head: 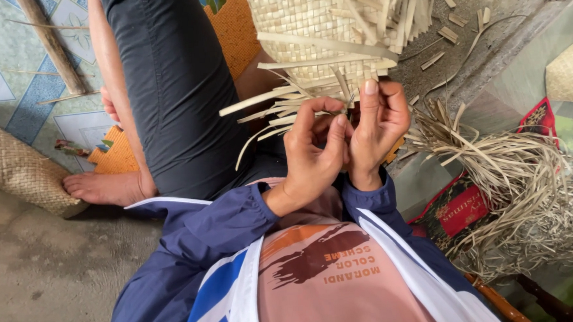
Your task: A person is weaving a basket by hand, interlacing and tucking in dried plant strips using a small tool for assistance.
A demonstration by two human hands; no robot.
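Observation:
A pale woven palm-leaf basket piece [306, 18] rests on my lap, with loose flat strips [277, 103] sticking out of its lower edge. My left hand [312, 156] is closed with thumb and fingers pinching the strip ends. My right hand [380, 125] presses against it from the right, its fingers curled on the same strips just below the woven edge. My bent leg in dark trousers [167, 89] lies to the left of the weaving.
A heap of dry leaf strips [512, 177] lies at the right on a red printed bag [462, 211]. At left are a woven mat [16, 166], a wooden stick [49, 42], an orange mat [116, 159] and my bare foot [104, 188]. Another woven item [572, 71] sits far right.

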